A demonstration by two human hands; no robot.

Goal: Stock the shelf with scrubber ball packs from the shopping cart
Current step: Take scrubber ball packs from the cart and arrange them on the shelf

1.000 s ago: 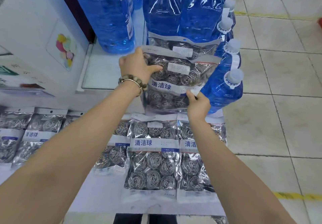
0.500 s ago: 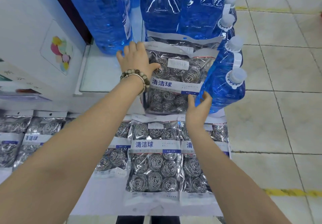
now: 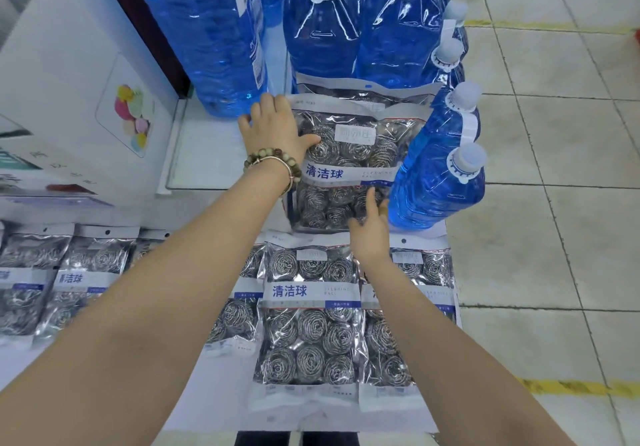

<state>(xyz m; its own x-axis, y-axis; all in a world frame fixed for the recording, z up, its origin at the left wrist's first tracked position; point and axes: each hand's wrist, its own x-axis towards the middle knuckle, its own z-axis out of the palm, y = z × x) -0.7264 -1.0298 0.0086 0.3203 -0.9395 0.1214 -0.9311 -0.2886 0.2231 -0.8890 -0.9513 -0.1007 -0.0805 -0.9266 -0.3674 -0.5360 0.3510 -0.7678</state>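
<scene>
- The left hand [image 3: 273, 133] lay flat against the upper left edge of the top pack [image 3: 349, 168]. Its fingers were spread and fairly straight, and its thumb stretched across the clear face, so it pressed rather than clasped.
- The right hand [image 3: 370, 234] met the same pack at its near right corner, fingertips on the film just beside a blue bottle [image 3: 436, 175]. Whether they pinched the edge or only touched it could not be told.
- The pack ran lengthwise between the two hands. Its long axis led away from the right hand's fingertips to a far end beyond the left thumb.
- That far end overlapped a second pack [image 3: 363, 90], which stood against the tall bottles [image 3: 325, 29] beyond both hands.
- The pack seemed hemmed in on the right hand's side by the bottle. Any squaring would probably have to go toward the left hand or straight back.
- The left hand seemed better placed to steer the top, the right hand the base.
- A lower row of packs [image 3: 308, 307] lay beneath the forearms, nearer than either hand.
</scene>
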